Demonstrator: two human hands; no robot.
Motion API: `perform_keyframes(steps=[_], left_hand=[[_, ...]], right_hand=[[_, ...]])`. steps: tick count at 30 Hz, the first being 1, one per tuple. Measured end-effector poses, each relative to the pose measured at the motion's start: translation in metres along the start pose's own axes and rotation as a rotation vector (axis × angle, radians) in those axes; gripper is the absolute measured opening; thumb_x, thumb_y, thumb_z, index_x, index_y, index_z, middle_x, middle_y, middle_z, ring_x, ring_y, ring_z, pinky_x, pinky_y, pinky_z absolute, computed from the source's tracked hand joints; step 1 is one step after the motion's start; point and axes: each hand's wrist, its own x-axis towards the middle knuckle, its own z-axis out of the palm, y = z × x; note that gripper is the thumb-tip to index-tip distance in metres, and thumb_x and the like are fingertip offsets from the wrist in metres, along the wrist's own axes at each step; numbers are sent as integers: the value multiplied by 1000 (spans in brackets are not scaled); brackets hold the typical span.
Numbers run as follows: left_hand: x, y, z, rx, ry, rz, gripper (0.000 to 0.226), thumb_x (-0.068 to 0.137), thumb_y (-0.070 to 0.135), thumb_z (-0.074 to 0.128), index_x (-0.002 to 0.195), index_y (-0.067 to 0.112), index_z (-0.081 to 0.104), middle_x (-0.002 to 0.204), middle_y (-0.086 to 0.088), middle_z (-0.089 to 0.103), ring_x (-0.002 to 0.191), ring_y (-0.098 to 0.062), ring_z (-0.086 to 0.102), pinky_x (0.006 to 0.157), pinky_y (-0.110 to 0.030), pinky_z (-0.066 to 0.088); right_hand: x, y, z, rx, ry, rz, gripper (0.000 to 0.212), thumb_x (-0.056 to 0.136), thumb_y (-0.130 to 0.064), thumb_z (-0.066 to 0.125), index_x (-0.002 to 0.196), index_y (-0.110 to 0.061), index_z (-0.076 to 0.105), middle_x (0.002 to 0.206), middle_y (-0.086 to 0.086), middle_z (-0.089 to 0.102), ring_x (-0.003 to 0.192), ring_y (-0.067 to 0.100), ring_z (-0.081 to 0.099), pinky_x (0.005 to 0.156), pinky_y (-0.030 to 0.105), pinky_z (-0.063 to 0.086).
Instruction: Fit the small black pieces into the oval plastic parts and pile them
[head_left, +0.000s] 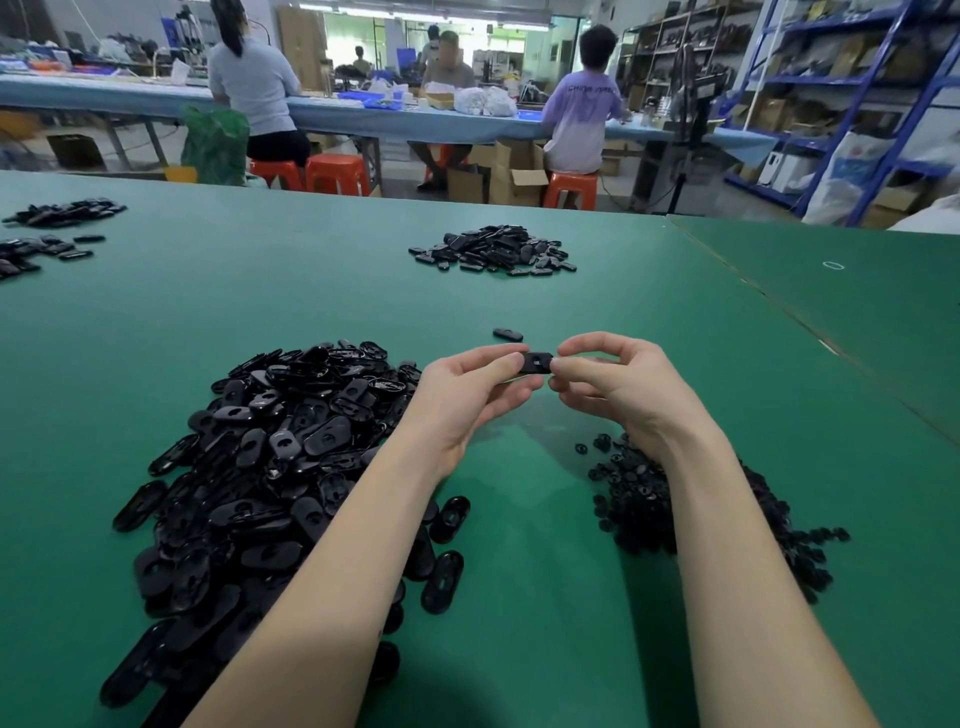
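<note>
Above the middle of the green table, my left hand and my right hand together pinch one black oval plastic part by its two ends. A big heap of loose oval parts lies under and left of my left forearm. A heap of small black pieces sits under my right wrist and forearm, partly hidden. A single oval part lies just beyond my hands. Farther back is a flatter pile of oval parts. Whether a small piece sits in the held part I cannot tell.
More black parts lie at the far left of the table. A seam joins a second green table on the right. Beyond the far edge, people sit on orange stools at a blue bench; shelving stands at right.
</note>
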Motion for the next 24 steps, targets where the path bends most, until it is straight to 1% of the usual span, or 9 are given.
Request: perform_keyframes(steps=[4, 9, 13, 18, 21, 24], left_hand=[[1, -2, -1, 19, -12, 3, 15, 95, 6, 65, 108, 4, 72, 101, -12, 77, 92, -23, 75, 74, -20, 58], [2, -3, -2, 39, -40, 5, 16, 94, 10, 67, 109, 7, 73, 104, -12, 77, 95, -22, 75, 77, -19, 57], [2, -4, -1, 91, -25, 44, 13, 93, 9, 68, 104, 10, 75, 101, -12, 77, 89, -16, 75, 75, -18, 57], [2, -4, -2, 202, 5, 124, 11, 93, 11, 70, 101, 13, 76, 93, -8, 78, 85, -11, 74, 73, -15, 55], [1, -4, -2, 256, 7, 151, 10, 92, 11, 71, 99, 13, 77, 90, -7, 78, 83, -10, 73, 74, -15, 54], [1, -3, -3, 275, -2, 152, 11, 92, 10, 70, 100, 11, 77, 91, -7, 78, 84, -12, 74, 76, -15, 55]], right_hand=[[1, -1, 1, -51, 0, -2, 10, 87, -6, 79, 92, -10, 71, 73, 5, 75, 65, 11, 71, 62, 20, 57], [0, -1, 1, -26, -10, 11, 12, 86, -5, 79, 92, -11, 70, 72, 5, 75, 63, 10, 69, 61, 19, 56], [0, -2, 1, -64, 17, 11, 14, 84, -7, 82, 92, -12, 70, 71, 3, 75, 62, 9, 69, 60, 20, 56], [3, -1, 7, -162, 107, 7, 16, 80, -10, 85, 90, -14, 72, 69, 2, 75, 62, 10, 69, 61, 20, 59], [3, 1, 8, -167, 132, 13, 18, 77, -11, 87, 88, -14, 72, 66, 1, 74, 60, 10, 69, 61, 20, 58], [2, 2, 7, -153, 109, 34, 21, 76, -15, 88, 91, -16, 74, 71, 2, 76, 62, 11, 70, 62, 20, 58]])
